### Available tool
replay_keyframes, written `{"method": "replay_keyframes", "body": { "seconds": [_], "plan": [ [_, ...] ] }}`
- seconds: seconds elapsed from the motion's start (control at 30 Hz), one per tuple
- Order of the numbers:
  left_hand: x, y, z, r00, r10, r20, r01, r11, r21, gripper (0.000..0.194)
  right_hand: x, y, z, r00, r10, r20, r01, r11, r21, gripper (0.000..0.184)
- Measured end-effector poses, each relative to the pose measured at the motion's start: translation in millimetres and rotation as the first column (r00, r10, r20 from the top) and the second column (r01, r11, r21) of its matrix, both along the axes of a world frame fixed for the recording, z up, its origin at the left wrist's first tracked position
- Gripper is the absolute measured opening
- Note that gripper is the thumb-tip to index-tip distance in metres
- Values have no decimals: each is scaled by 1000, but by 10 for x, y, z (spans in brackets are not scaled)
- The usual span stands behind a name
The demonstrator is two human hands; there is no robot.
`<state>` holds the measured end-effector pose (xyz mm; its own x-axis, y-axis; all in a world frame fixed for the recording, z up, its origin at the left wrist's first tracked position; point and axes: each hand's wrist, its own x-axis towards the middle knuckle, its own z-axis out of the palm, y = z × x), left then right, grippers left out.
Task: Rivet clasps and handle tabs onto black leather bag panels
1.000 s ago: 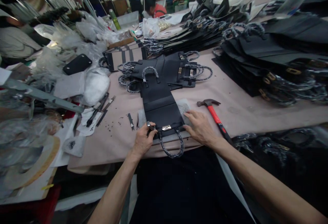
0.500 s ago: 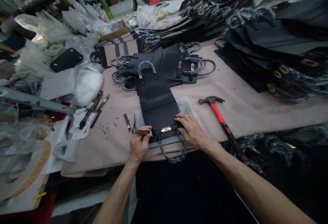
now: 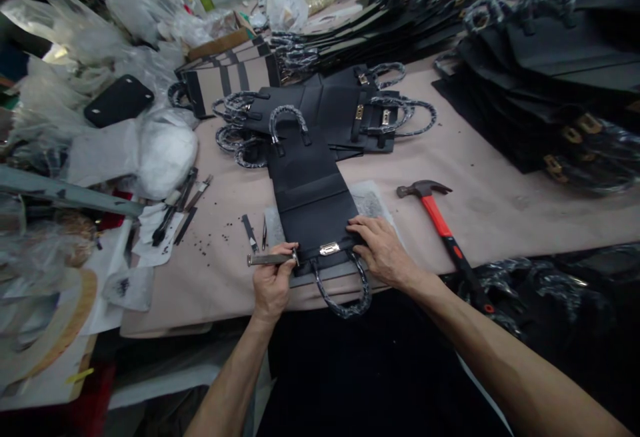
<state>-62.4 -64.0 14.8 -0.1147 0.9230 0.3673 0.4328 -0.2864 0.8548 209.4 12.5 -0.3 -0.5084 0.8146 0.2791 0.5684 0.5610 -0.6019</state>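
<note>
My left hand [image 3: 271, 285] is closed around a metal punch [image 3: 270, 259], which lies almost level, its right end at the lower left edge of a black bag panel [image 3: 317, 213]. At the panel's right edge my right hand [image 3: 384, 250] grips with its fingers on top, close to the strap. Between my hands sits a gold-coloured metal clasp [image 3: 329, 249] on that strap. A plastic-wrapped handle [image 3: 347, 307] loops off the panel toward me, over the table's front edge. Under the panel, a pale slab [image 3: 373, 203] shows partly.
Right of my right hand lies a claw hammer [image 3: 440, 220] with a red and black handle. More bag panels [image 3: 340, 107] are piled behind, with a large stack [image 3: 545, 83] at right. Slim tools [image 3: 175, 213] and plastic bags [image 3: 167, 157] crowd the left.
The view has shifted slightly. The punch in my left hand has swung so that more of its length shows. My right hand keeps its place on the panel.
</note>
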Motion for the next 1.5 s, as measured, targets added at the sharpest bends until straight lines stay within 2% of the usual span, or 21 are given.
{"method": "replay_keyframes", "body": {
  "seconds": [0.07,0.13,0.2,0.27,0.33,0.37,0.5,0.6,0.67,0.77,0.9,1.1,1.5],
  "plan": [
    [16,-22,31,991,-97,-88,101,994,36,8,3,1,-4,1000,-2,-3,2,1000,-5,38],
    [34,-23,35,988,-119,-95,122,992,31,7,2,1,-10,1000,-5,-10,5,1000,-9,38],
    [34,4,-1,994,34,100,-31,999,-36,9,-5,-1,-16,1000,-8,-13,8,1000,-13,38],
    [8,37,-60,893,252,373,-209,966,-152,20,-15,-4,-21,1000,-14,-14,13,1000,-12,38],
    [-30,55,-98,787,348,509,-274,937,-218,31,-18,-4,-18,1000,-18,-19,18,1000,-10,36],
    [-42,55,-99,789,347,507,-274,937,-215,32,-11,-3,-14,999,-15,-30,15,1000,-9,36],
    [40,50,29,918,228,324,-204,973,-107,19,87,-8,12,986,-13,-165,8,999,-31,42],
    [245,116,163,955,122,272,-114,993,-43,14,207,-52,27,966,-42,-255,43,999,-2,35],
    [405,195,215,966,52,253,-44,998,-35,14,275,-103,28,968,4,-251,6,999,39,27],
    [615,317,214,976,-22,217,26,1000,-12,12,332,-182,21,978,92,-186,-79,994,75,28],
    [773,415,120,980,-102,173,106,994,-15,11,348,-229,8,986,102,-132,-93,993,77,33],
    [804,430,13,984,-82,158,93,994,-64,10,355,-214,-11,990,104,-90,-100,994,50,36],
    [812,463,74,982,-137,133,148,986,-81,11,320,-206,27,995,89,-50,-89,996,11,38]
  ]
}}
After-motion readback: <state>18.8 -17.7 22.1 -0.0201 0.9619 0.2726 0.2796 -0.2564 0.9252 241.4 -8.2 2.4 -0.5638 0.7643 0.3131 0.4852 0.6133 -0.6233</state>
